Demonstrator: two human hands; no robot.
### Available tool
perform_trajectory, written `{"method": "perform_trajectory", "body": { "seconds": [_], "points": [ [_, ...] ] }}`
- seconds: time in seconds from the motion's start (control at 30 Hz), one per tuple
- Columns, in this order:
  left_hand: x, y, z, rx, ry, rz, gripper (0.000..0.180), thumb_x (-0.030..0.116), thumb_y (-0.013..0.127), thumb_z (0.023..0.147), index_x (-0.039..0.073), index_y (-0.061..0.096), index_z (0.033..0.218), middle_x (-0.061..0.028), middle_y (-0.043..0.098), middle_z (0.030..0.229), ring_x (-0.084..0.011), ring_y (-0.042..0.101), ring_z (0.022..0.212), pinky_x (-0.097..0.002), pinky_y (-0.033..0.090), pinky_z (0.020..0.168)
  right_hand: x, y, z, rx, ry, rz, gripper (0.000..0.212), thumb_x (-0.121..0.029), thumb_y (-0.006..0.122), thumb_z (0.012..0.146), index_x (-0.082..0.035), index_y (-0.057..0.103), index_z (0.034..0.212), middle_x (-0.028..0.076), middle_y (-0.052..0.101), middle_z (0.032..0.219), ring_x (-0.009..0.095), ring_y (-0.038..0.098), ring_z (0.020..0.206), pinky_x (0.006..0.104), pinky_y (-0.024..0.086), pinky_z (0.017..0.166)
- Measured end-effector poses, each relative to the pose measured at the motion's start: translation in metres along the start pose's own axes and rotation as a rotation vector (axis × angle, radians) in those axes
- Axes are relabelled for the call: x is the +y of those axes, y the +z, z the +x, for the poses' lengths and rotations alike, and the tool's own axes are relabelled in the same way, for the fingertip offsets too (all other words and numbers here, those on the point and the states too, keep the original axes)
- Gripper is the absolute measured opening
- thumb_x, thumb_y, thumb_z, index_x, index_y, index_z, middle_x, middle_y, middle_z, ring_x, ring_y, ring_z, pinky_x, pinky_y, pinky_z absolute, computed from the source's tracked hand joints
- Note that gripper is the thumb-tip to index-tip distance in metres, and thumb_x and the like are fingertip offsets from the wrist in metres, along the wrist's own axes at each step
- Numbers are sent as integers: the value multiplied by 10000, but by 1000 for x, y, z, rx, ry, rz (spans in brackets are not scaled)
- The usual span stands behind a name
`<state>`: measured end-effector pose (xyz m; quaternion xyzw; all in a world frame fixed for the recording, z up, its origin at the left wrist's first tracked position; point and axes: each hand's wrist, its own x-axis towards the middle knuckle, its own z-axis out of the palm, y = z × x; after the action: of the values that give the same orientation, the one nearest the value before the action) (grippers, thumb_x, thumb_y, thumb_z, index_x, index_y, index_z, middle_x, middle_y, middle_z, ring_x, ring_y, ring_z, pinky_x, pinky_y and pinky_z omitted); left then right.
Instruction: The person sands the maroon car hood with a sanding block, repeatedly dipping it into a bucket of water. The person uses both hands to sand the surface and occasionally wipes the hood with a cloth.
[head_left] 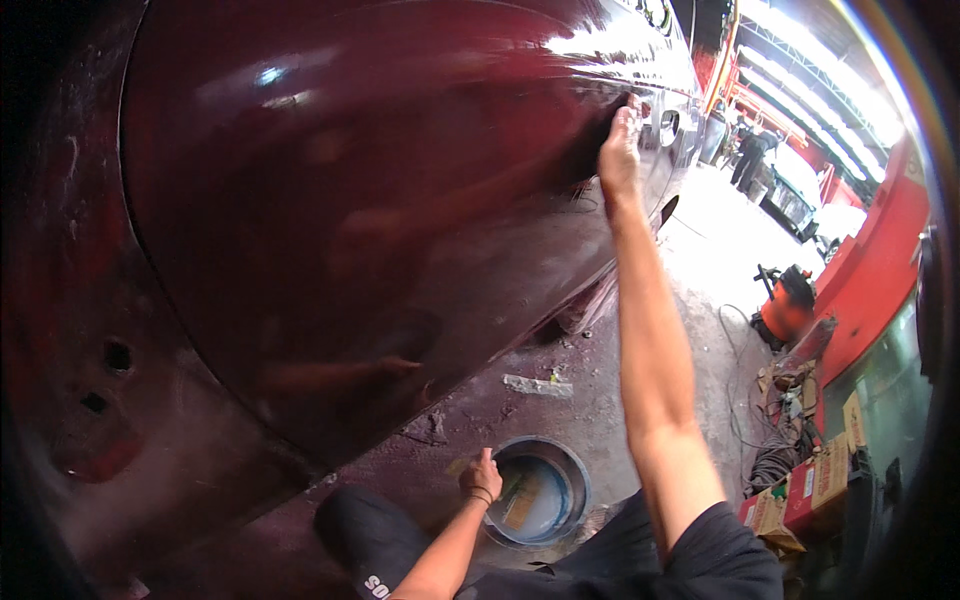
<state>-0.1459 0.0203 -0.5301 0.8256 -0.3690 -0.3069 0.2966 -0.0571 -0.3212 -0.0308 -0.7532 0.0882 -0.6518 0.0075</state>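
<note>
Conceivably, the basin [582, 490] at the lower centre of the frame could be tipped and its liquid spilled, were its rim knocked by the left hand [481, 480] or by the dark-trousered leg [365, 535] near it. The dark red car panel [370, 220], by which the left and centre are filled, might be scratched if grit, such as may lie around the pale scrap [538, 385] on the floor [603, 410], were caught under the right hand [621, 160]. That hand, right of upper centre, is apparently laid against the panel; it is seen edge-on, so its spread and anything beneath it cannot be told. The left hand's fingers are partly curled at the basin's left rim; whether the rim is gripped cannot be told.
</note>
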Motion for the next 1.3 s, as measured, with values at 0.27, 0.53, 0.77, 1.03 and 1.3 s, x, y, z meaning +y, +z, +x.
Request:
{"method": "perform_trajectory", "body": {
  "seconds": [0.27, 0.53, 0.77, 1.03, 1.3],
  "points": [
    [-26, -42, 4, 104, 3, 1, 317, 212, 564, 1042, 126, 570, 1347, -192, 710, 1236, -415, 693, 1149, -546, 563, 928, -195, 14, -40, -149, -128, -36, 593, -250, 323, 1143, -47, 275, 1698, 167, 245, 1772, 327, 129, 1665, 540, -90, 1305],
    [-19, -28, 9, 76, 29, 28, 290, 196, 583, 1019, 103, 574, 1294, -217, 701, 1192, -429, 692, 1123, -553, 566, 916, -85, 9, -21, -67, 130, -36, 600, -264, 382, 1155, 38, 265, 1660, 245, 280, 1734, 414, 207, 1626, 505, 118, 1327],
    [-23, -37, 7, 60, -2, 37, 314, 209, 572, 1025, 124, 569, 1328, -204, 723, 1197, -440, 707, 1095, -559, 565, 912, -139, 5, -25, -108, 15, -61, 578, -268, 333, 1153, -36, 301, 1682, 174, 246, 1770, 348, 127, 1662, 612, -21, 1308],
    [-31, -27, 13, 89, 35, 43, 343, 231, 565, 1034, 150, 555, 1368, -209, 739, 1173, -446, 714, 1082, -566, 566, 900, -150, 21, -50, -57, -53, -9, 616, -279, 365, 1125, 20, 306, 1661, 199, 213, 1772, 373, 86, 1661, 567, -71, 1305],
    [5, -11, -1, 37, 48, -15, 335, 230, 554, 1045, 146, 548, 1370, -211, 729, 1202, -455, 704, 1110, -568, 562, 904, 7, -20, -7, 7, 23, 60, 553, -237, 285, 1158, 23, 350, 1642, 205, 258, 1754, 353, 178, 1641, 429, 125, 1337]
  ]
}}
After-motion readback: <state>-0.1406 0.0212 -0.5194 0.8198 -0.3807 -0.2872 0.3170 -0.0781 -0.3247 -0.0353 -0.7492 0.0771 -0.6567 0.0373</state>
